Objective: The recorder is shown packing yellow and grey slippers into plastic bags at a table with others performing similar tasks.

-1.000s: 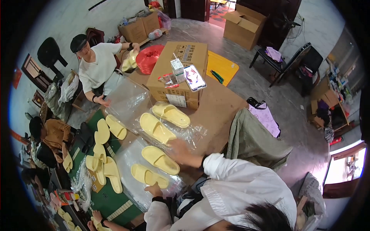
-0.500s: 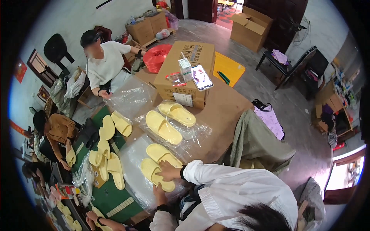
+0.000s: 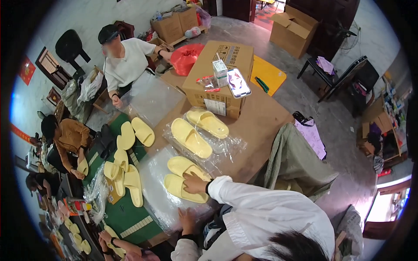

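Observation:
A pair of yellow slippers (image 3: 185, 185) lies side by side on a clear plastic bag (image 3: 161, 204) at the near edge of the brown table (image 3: 261, 122). My right hand (image 3: 194, 183), in a white sleeve, grips the pair from above at its near end. My left hand (image 3: 187, 216), with a dark wristband, holds the bag's near edge just below. Farther up the table, a second yellow pair (image 3: 198, 130) lies in crinkled clear plastic.
A cardboard box (image 3: 217, 76) behind carries a small carton and a phone. Loose yellow slippers (image 3: 128, 148) cover a green mat (image 3: 130, 217) to the left. A person in white (image 3: 126, 65) sits across, others at far left. A grey-green cloth (image 3: 296, 161) hangs at the right.
My right hand has slid a little along the near pair of slippers and now grips them. The left hand has stayed on the bag. The person across reaches toward the red bag.

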Action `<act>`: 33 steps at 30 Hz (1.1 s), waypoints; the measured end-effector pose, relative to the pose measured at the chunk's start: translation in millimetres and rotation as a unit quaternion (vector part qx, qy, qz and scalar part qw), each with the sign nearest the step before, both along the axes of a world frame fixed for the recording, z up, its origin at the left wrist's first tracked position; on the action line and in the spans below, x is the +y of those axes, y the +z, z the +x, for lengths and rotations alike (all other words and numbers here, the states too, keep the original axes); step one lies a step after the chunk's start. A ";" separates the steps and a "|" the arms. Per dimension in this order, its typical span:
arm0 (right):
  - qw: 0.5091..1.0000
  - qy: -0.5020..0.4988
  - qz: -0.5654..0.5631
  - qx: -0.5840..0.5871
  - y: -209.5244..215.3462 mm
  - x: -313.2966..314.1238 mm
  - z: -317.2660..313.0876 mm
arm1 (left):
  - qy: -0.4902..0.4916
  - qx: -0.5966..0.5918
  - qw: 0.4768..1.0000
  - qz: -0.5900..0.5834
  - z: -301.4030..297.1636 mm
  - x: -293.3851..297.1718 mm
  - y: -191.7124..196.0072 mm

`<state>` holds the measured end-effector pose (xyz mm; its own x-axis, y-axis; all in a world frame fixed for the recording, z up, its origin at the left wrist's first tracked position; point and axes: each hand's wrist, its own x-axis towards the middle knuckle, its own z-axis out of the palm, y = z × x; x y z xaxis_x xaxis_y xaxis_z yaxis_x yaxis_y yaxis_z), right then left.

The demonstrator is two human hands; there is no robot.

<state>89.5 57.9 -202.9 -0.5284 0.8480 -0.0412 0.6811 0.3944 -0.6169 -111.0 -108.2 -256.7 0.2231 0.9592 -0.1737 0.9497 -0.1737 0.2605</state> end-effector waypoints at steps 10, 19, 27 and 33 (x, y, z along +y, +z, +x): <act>0.931 0.136 -0.267 0.210 58.3 -25.5 60.1 | -0.117 -0.124 0.983 -0.076 26.8 33.5 67.7; 0.871 0.076 -0.436 0.214 65.8 -63.5 79.2 | -0.135 -0.200 0.964 -0.110 19.0 57.7 81.0; 0.787 0.062 -0.520 0.326 59.4 -105.8 80.9 | -0.075 -0.116 0.990 0.034 -3.5 51.0 81.0; 0.815 0.009 -0.502 0.290 78.5 -128.8 82.3 | -0.200 0.013 0.979 0.027 -12.4 49.1 48.4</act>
<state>171.8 -70.9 -124.4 -0.7179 0.5327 -0.4482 0.1591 -0.5012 -0.8506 -123.3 -59.1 -208.3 0.5783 0.8044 -0.1361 0.8097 -0.5455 0.2166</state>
